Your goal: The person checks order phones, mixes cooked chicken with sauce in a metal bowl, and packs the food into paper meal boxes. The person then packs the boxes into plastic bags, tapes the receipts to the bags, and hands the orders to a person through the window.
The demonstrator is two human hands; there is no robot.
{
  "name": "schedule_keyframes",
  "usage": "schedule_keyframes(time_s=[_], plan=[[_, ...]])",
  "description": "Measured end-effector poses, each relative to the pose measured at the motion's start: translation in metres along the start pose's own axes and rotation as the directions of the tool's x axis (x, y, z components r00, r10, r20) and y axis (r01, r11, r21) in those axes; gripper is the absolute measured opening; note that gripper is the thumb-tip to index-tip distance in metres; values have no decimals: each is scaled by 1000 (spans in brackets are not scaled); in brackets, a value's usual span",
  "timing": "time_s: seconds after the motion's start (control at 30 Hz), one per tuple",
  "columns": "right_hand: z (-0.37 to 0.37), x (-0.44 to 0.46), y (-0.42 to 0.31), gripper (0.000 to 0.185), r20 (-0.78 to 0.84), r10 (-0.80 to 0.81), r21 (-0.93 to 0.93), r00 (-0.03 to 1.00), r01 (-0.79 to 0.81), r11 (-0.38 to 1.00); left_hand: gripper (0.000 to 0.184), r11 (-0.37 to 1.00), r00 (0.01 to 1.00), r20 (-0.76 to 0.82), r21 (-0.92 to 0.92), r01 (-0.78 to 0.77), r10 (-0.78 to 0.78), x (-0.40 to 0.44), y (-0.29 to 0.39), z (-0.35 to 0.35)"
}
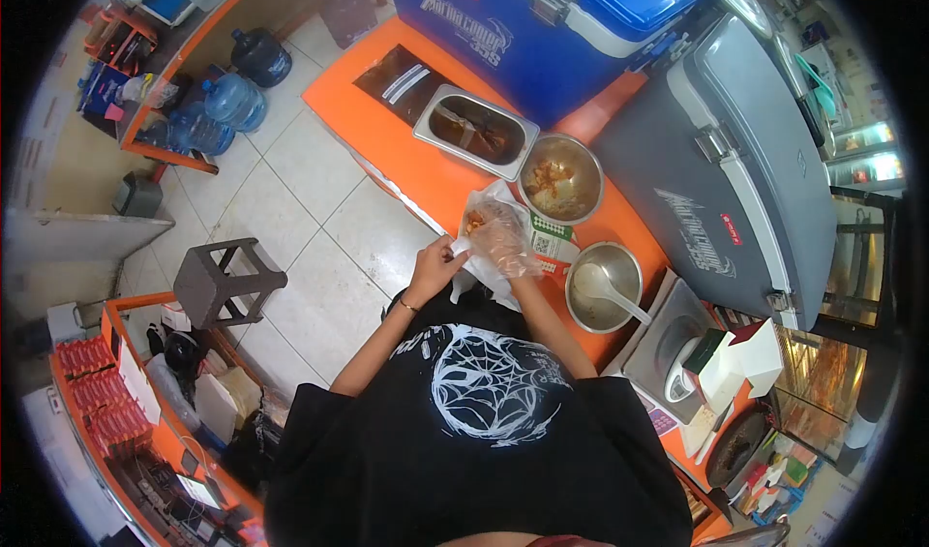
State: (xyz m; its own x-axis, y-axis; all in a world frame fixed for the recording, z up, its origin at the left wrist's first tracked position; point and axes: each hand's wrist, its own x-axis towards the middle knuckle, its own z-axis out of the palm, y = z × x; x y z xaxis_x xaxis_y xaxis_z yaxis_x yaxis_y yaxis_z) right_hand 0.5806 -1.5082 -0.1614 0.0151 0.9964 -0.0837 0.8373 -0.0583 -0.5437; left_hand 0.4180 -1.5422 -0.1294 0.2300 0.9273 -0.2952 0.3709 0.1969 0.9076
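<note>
My left hand (437, 268) is bare and pinches the near left edge of a white paper wrapper (463, 254) at the counter's front edge. Brownish-orange food pieces (475, 220) show inside the wrapper. Over the wrapper's right side lies my right hand (506, 245), covered by a clear plastic glove; its fingers are blurred under the plastic. Just beyond it stands a steel bowl (573, 204) with orange food remnants. A second steel bowl (629, 266), to the right, holds a white ladle (619, 300). Between the bowls lies a green and white printed packet (552, 241).
A steel pan (523, 167) with dark sauce sits on the orange counter (356, 71). Blue (464, 15) and grey (735, 189) cool boxes line the back. A scale (668, 353) stands right. On the floor are a stool (227, 281) and water bottles (235, 106).
</note>
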Motion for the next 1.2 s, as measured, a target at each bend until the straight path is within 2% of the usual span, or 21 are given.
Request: schedule_keyframes(time_s=[0.07,0.1,0.13,0.2,0.23,0.27,0.37,0.4,0.43,0.47,0.53,0.6,0.63,0.67,0.73,0.83,0.87,0.93,0.97,1.0,1.2], plan=[[-12,1,15,45,-112,-251,250,961,272,929,25,1000,1000,-6,17,6,-5,2,-6,-1],[-16,2,21,45,-112,-248,249,962,269,930,23,999,1000,-13,32,10,-10,4,-10,-1],[-20,5,26,46,92,-74,589,993,5,808,23,999,1000,-9,32,11,-10,4,-15,-1],[-40,7,14,47,339,23,787,940,-297,541,20,999,996,-79,-22,-33,31,4,-21,-1],[-58,8,6,48,244,-67,533,967,-77,843,20,999,997,-76,-21,-32,31,5,-22,-3],[-71,8,-2,49,192,-187,169,964,155,973,19,1000,996,-82,15,-20,21,4,-16,-6],[-48,4,-3,46,283,-173,92,943,153,984,18,996,996,-89,85,-4,12,-3,2,-9],[-39,-3,0,38,208,-321,-137,924,352,926,17,993,995,-101,120,-3,15,-4,5,-10],[-26,-2,5,38,208,-323,-135,923,354,925,17,993,994,-104,120,-3,15,-2,1,-10],[-8,0,14,37,158,-265,112,951,249,962,19,991,985,-134,92,-93,104,1,-8,-12],[0,1,12,37,123,-188,361,974,133,923,22,975,953,-220,124,-187,211,10,-9,-20],[-11,3,2,39,311,71,587,948,-251,770,24,968,938,-266,170,-183,224,29,9,-34],[-7,2,4,39,309,74,590,948,-252,767,24,967,939,-261,173,-184,226,42,12,-35],[1,1,11,40,232,-34,495,972,-89,864,24,945,929,-219,204,-254,297,55,14,-34],[2,2,15,41,164,-151,377,975,79,923,24,915,913,-170,233,-328,371,76,17,-32],[-27,-6,-6,41,220,-182,264,958,121,957,20,899,933,-38,282,-335,359,87,22,-28],[-42,-11,-25,40,225,-50,413,973,-49,909,18,899,916,-53,223,-376,397,88,27,-27],[-57,-10,-37,39,245,86,550,966,-212,808,17,893,899,-62,163,-420,434,89,29,-26],[-62,-5,-35,36,219,-116,316,969,42,948,15,899,900,-96,154,-410,426,86,27,-25],[-65,-1,-33,34,249,-309,54,918,305,951,14,905,900,-129,145,-399,417,85,25,-26],[-63,2,-26,26,314,-222,96,923,202,975,17,919,898,-196,93,-382,394,94,21,-31]])
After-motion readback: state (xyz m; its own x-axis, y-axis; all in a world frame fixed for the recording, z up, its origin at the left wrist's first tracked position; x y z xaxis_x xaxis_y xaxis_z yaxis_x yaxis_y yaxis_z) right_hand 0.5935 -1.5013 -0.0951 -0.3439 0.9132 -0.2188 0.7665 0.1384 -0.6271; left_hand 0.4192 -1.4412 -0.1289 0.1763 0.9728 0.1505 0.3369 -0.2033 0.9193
